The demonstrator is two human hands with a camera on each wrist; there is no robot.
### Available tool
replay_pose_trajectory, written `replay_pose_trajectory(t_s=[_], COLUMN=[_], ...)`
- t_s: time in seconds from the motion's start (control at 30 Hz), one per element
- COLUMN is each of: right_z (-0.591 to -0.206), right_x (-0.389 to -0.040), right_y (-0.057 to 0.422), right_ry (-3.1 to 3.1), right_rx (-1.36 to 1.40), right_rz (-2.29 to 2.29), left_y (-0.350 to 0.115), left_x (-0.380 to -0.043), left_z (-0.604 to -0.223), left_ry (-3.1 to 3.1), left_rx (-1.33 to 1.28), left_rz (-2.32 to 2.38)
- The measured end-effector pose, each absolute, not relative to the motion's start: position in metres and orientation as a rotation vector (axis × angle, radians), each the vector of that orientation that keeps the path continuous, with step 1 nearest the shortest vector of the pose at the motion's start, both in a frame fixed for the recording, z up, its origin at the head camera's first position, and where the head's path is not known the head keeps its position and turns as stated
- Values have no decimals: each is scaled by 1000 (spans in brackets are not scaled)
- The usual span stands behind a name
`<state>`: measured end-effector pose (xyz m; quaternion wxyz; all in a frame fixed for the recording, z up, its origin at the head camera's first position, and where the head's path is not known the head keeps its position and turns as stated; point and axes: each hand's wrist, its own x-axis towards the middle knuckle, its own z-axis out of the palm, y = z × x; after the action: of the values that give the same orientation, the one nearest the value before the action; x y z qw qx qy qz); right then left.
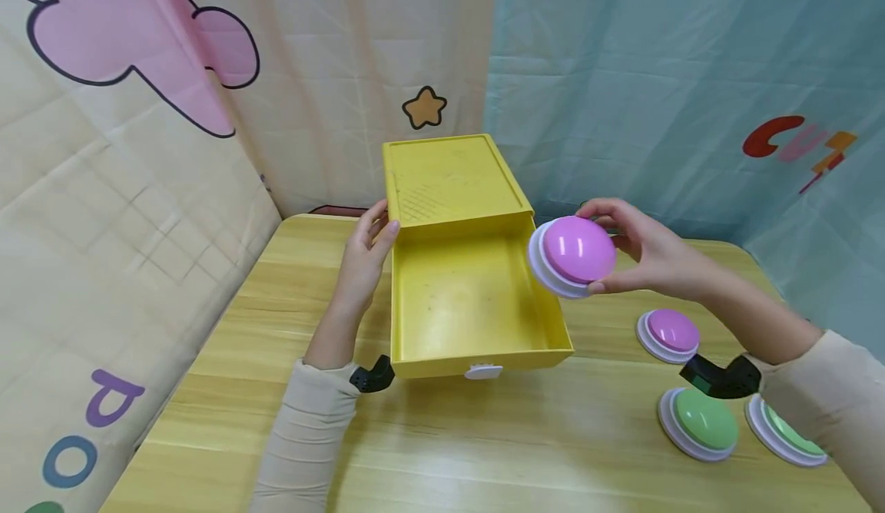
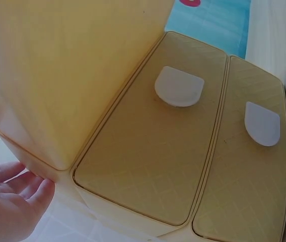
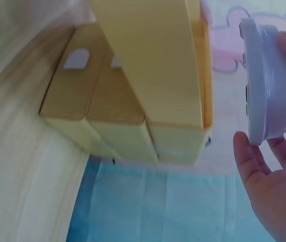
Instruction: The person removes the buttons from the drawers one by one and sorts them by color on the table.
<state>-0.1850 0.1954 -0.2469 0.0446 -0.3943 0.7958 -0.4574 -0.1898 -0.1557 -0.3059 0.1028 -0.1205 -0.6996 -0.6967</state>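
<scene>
A yellow drawer cabinet [image 1: 449, 179] stands on the table, its top drawer [image 1: 477, 298] pulled out with nothing inside. My left hand [image 1: 366, 248] touches the cabinet's left side near the front corner, thumb toward the drawer; in the left wrist view its fingertips [image 2: 45, 189] rest against the side. My right hand [image 1: 639, 256] holds a pink push button [image 1: 579, 249] with a white base by its rim. It is tilted, just beyond the drawer's right wall. In the right wrist view the white base [image 3: 256, 83] faces the cabinet.
Another pink button [image 1: 672, 332] and two green buttons [image 1: 705, 418] [image 1: 788, 432] lie on the wooden table [image 1: 290, 329] at the right; my sleeve partly covers one green button. Two closed lower drawers [image 2: 148, 151] have white handles. Printed curtains [image 1: 325, 75] hang behind and at the left.
</scene>
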Motion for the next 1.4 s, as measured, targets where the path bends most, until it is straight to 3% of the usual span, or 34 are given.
replay_pose_trajectory(t_s=[0.43,0.63,0.73,0.97,1.07,1.4], right_z=[-296,-333,-361,-482,-485,-444], right_x=[-159,-155,-158,-193,-184,-144], right_y=[307,358,392,516,513,449], right_ry=[2550,2798,2919,3024,2990,2840], right_rx=[-689,-337,-170,59,132,234], right_rz=[-1815,-1686,-1502,-1281,-1207,-1163], left_y=[-157,-157,-158,-162,-161,-159], left_x=[-191,-192,-195,-209,-209,-203], left_z=[-308,-309,-312,-329,-328,-320], left_ry=[-2038,-2039,-2027,-2003,-2005,-2009], left_rx=[-389,-390,-397,-420,-413,-406], left_rz=[-2061,-2060,-2075,-2074,-2074,-2091])
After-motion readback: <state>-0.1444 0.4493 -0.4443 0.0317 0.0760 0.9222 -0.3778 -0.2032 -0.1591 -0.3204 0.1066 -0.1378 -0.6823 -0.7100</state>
